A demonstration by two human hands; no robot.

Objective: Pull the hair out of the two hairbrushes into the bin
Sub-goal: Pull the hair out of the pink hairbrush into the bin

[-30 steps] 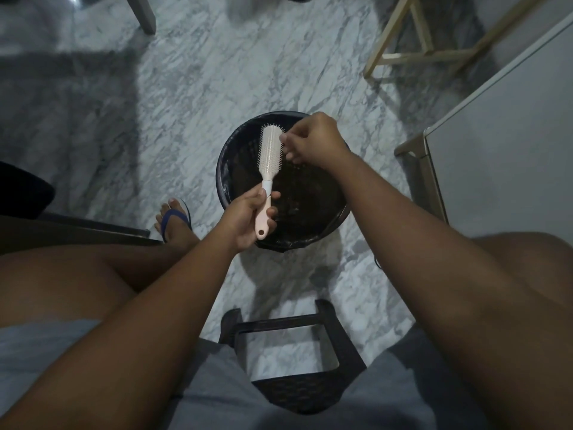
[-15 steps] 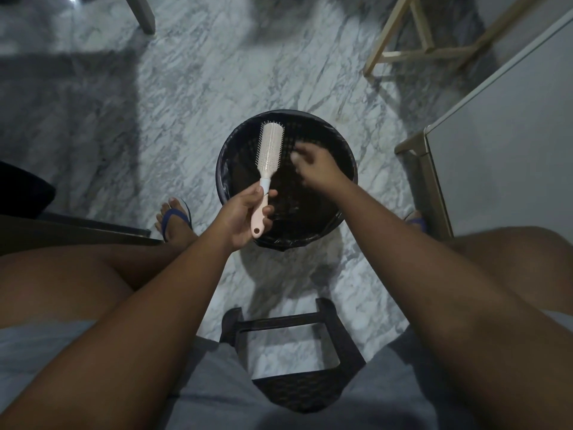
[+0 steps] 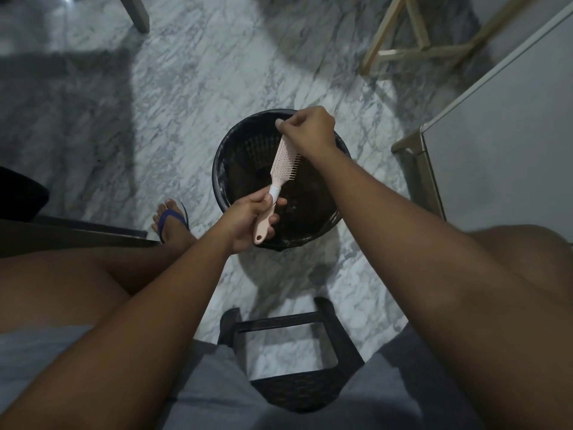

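Note:
A pink hairbrush [image 3: 280,164] with a white collar hangs tilted over the black bin [image 3: 220,156] on the marble floor. My left hand [image 3: 248,220] grips its handle near the bin's front rim. The bristles point right. My right hand [image 3: 310,128] is curled over the far end of the brush head, thumb and fingertip pinching at its tip. Any hair there is too fine to make out. Only one brush is in view. The bin's inside is dark.
A black plastic stool [image 3: 291,352] stands between my knees, just in front of the bin. A white cabinet [image 3: 496,144] is to the right, wooden frame legs [image 3: 415,48] at the back right. My foot in a blue flip-flop [image 3: 172,218] is left of the bin.
My right hand dropped into the bin, then rose back to the far tip of the brush. The brush tilted to the right and its bristles turned sideways.

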